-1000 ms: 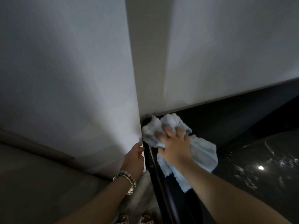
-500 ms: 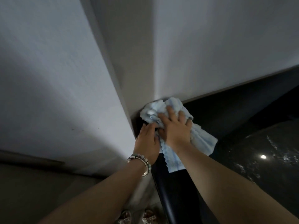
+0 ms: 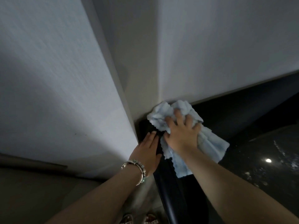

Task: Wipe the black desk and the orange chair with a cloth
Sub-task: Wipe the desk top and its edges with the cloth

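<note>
Cloth (image 3: 208, 143) covers the counter (image 3: 252, 172) corner under it; right hand (image 3: 182, 133) hides the cloth's middle, palm side unseen. Left hand (image 3: 148, 149), just left of the cloth: fingers (image 3: 151, 135) end in dark shadow, contact w/ counter edge can't tell. Counter cut off by right & bottom frame edges. Below the cloth, sandals (image 3: 140, 219) cropped at bottom edge, blurry. No chair visible.

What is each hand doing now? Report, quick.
Left hand: open, fingers straight, flat on the black desk edge.
Right hand: presses the light blue cloth, fingers curled into it.
</note>
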Demonstrator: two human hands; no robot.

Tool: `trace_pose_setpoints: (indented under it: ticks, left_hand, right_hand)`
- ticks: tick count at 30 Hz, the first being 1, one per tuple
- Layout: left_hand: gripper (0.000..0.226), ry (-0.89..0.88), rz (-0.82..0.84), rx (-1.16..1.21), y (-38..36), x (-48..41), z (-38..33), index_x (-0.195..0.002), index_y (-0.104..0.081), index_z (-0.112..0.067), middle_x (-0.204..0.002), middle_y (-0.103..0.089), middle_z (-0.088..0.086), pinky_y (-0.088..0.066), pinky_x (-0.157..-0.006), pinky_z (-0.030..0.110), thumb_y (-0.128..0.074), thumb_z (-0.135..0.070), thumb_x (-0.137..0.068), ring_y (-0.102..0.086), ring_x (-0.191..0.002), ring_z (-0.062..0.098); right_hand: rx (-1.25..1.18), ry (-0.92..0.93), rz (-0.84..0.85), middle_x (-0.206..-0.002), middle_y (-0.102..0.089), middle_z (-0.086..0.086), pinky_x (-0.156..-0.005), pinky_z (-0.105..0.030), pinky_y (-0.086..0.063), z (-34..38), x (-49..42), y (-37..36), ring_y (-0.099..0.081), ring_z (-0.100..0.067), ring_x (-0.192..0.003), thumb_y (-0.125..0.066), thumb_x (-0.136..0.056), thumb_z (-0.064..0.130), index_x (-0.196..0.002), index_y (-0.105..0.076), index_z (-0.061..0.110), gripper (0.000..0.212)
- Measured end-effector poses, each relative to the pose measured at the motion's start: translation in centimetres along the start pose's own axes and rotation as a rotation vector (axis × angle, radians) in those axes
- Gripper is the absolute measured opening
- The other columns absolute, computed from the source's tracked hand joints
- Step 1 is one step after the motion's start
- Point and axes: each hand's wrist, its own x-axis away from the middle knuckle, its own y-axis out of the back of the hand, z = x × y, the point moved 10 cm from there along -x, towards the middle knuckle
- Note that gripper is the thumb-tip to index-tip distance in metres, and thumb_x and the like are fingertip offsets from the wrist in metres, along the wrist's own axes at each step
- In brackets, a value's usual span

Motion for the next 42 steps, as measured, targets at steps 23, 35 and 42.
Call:
trace_pose_setpoints:
  ticks: [23,35,42]
  left_hand:
    - [0.049,0.169,-0.194,0.482,-1.9,6.9,0.7,-0.145,-0.027,-0.018,-0.152,-0.027,-0.002,-0.017,-0.11,0.016,-0.036,-0.011,-0.097,-0.028,-0.139,0.013]
    - [0.056,0.179,-0.031,0.198,-5.3,11.3,-2.4,-0.148,-0.012,-0.027,-0.156,0.001,-0.014,-0.032,-0.107,0.039,-0.034,-0.025,-0.097,-0.022,-0.136,0.021]
    - [0.055,0.151,-0.099,0.302,-6.5,16.8,-4.7,-0.148,-0.014,-0.03,-0.156,-0.001,-0.015,-0.024,-0.112,0.038,-0.035,-0.028,-0.097,-0.013,-0.141,0.017]
  right_hand:
    - [0.185,-0.116,0.007,-0.134,-0.05,-0.012,-0.081,-0.055,-0.049,-10.0,9.8,1.9,-0.055,-0.043,-0.097,-0.084,-0.057,0.04,-0.113,-0.064,0.025,0.061]
    - [0.12,-0.06,-0.149,-0.118,-0.064,-0.013,-0.07,-0.057,-0.049,-5.9,18.2,1.6,-0.061,-0.041,-0.081,-0.09,-0.037,0.032,-0.094,-0.073,0.022,0.06]
    - [0.054,-0.04,-0.305,-0.13,-0.055,-0.007,-0.079,-0.059,-0.047,-4.2,24.6,4.5,-0.058,-0.041,-0.094,-0.085,-0.05,0.025,-0.102,-0.068,0.028,0.054]
